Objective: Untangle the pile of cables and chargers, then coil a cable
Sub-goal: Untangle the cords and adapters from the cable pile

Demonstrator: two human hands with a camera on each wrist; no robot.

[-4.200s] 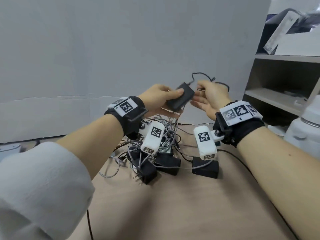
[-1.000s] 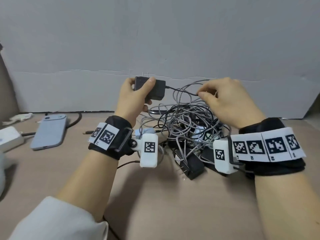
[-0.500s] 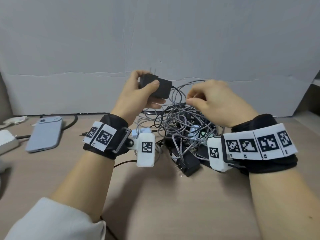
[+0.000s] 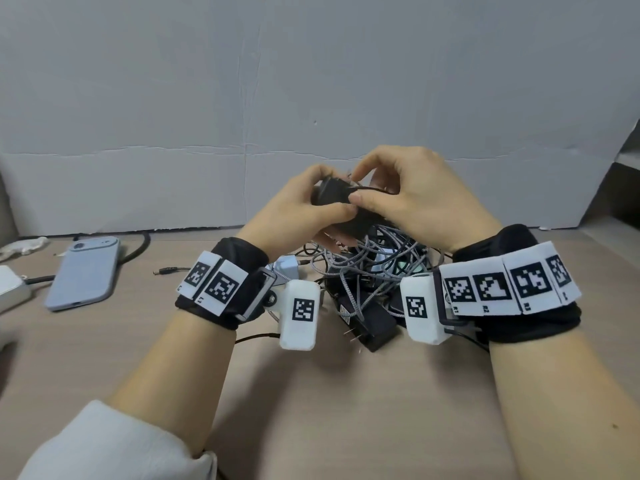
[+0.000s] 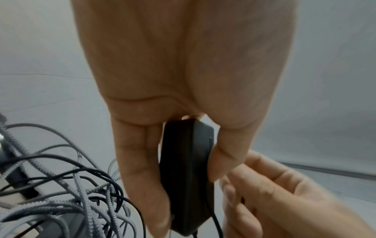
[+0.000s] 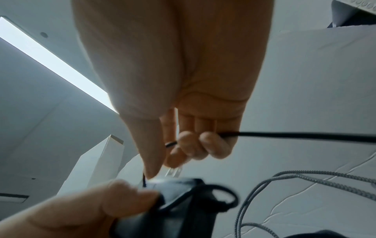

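Observation:
My left hand (image 4: 304, 209) grips a black charger block (image 4: 330, 195) between thumb and fingers, held above the pile; in the left wrist view the charger block (image 5: 186, 173) stands between thumb and fingers. My right hand (image 4: 408, 199) meets it and pinches the thin black cable (image 6: 305, 135) that runs from the block, fingers curled round it. In the right wrist view the cable loops over the charger block (image 6: 183, 201). Below the hands lies the tangled pile (image 4: 363, 271) of grey braided and black cables with several black chargers on the table.
A light blue phone (image 4: 85, 271) lies at the left with a black cable behind it. A white box (image 4: 10, 287) sits at the left edge, a loose barrel plug (image 4: 166, 271) near the left wrist. A grey wall board stands behind. The wooden table (image 4: 346, 410) extends in front.
My hands have come together: the right hand moved left to the charger and took its black cable, while the left hand turned the charger and lowered it slightly.

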